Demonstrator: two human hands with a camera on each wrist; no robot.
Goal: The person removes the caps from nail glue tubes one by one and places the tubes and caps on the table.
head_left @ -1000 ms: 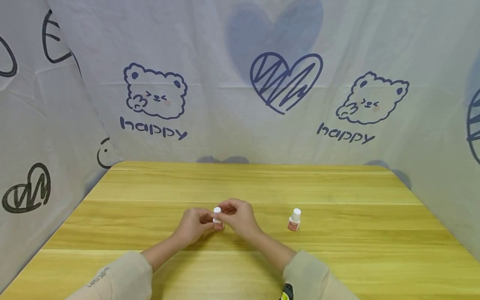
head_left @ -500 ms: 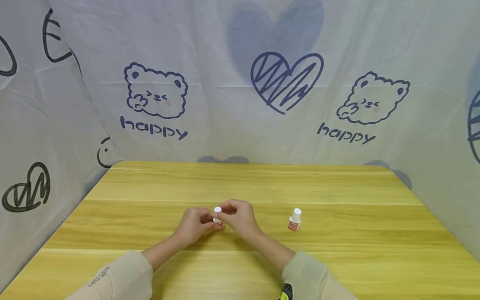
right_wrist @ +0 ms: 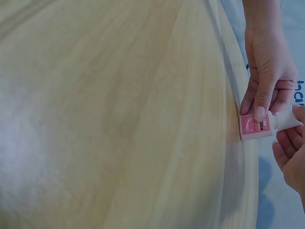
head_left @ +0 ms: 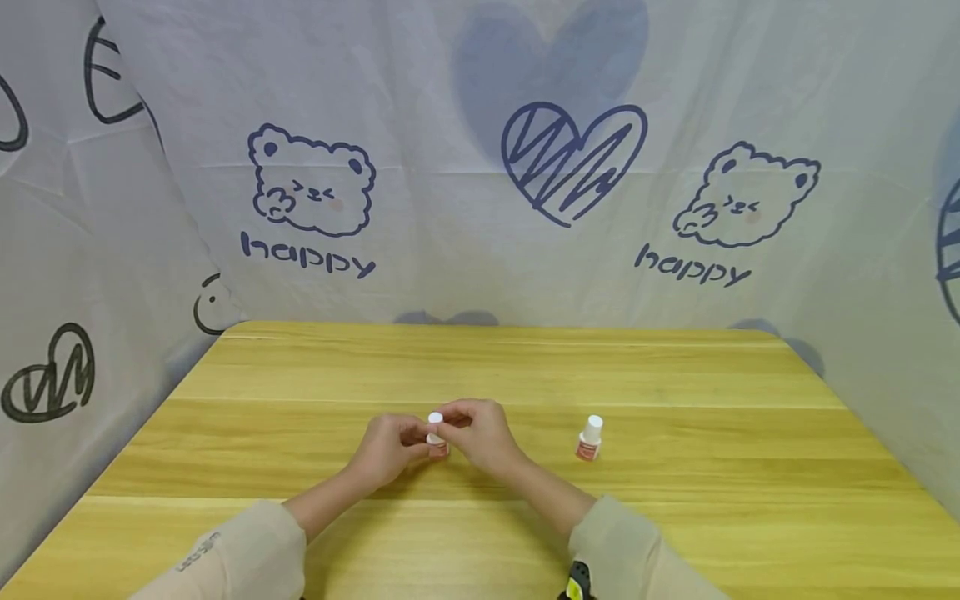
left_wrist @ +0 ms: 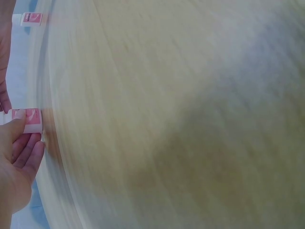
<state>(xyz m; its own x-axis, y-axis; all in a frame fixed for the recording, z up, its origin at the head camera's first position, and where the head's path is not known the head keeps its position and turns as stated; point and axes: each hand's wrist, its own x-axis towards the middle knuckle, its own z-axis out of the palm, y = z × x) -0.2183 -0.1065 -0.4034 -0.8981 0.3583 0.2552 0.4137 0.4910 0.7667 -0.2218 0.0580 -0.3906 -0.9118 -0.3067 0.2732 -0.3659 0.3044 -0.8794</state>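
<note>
A small white bottle with a pink label [head_left: 438, 450] stands upright on the wooden table, left of centre. My left hand [head_left: 384, 454] grips its body from the left; in the right wrist view that hand's thumb lies across the label [right_wrist: 249, 127]. From the other side my right hand [head_left: 486, 439] pinches the white cap [right_wrist: 286, 119] between thumb and fingers. Part of the bottle is hidden behind the fingers. To the right, apart from both hands, a second matching bottle [head_left: 588, 445] stands upright with its white cap on.
The wooden table [head_left: 675, 533] reaches back to a pale cloth [head_left: 450, 250] with bear and heart drawings, which hangs behind it and on both sides. Both forearms, in beige sleeves, come in from the near edge.
</note>
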